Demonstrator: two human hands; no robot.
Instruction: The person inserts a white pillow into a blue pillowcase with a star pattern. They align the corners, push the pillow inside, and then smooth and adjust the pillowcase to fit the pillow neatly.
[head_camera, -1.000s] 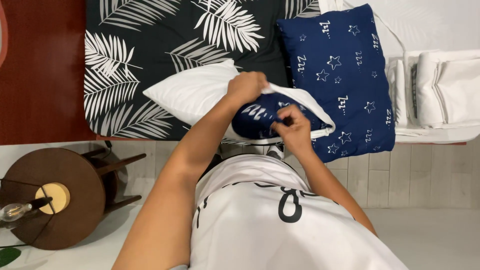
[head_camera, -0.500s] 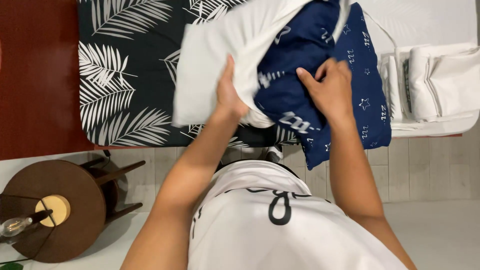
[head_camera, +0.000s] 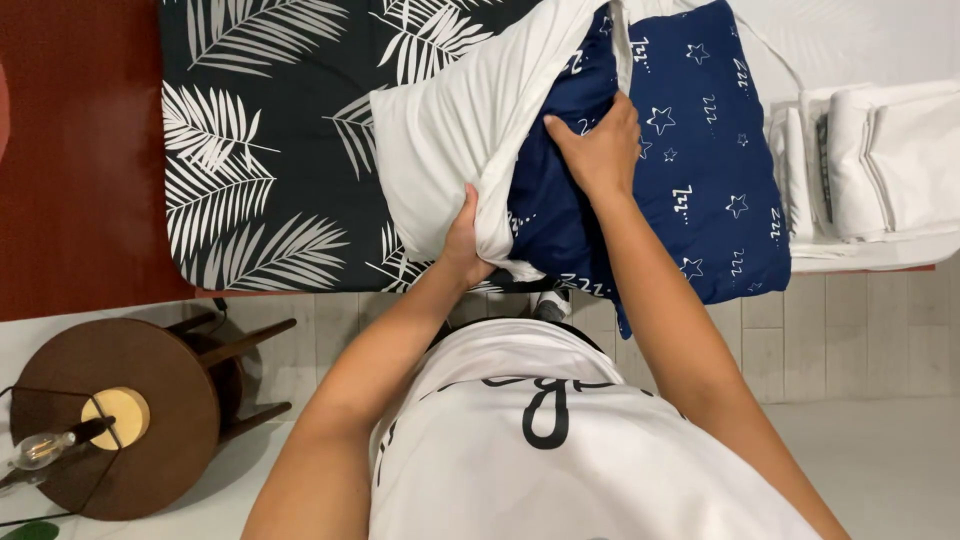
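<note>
A bed with a black palm-leaf sheet (head_camera: 270, 130) fills ten to twelve o'clock. Folded white linens (head_camera: 880, 170) sit at two. A round wooden stool (head_camera: 150, 400) carrying a bulb lamp (head_camera: 60, 440) stands at eight on pale plank flooring (head_camera: 850, 340).

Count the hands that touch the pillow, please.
2. The left hand grips the lower edge of the white fabric pillow; the right hand presses on the dark blue star-patterned pillowcase around it. No other hands show.
</note>
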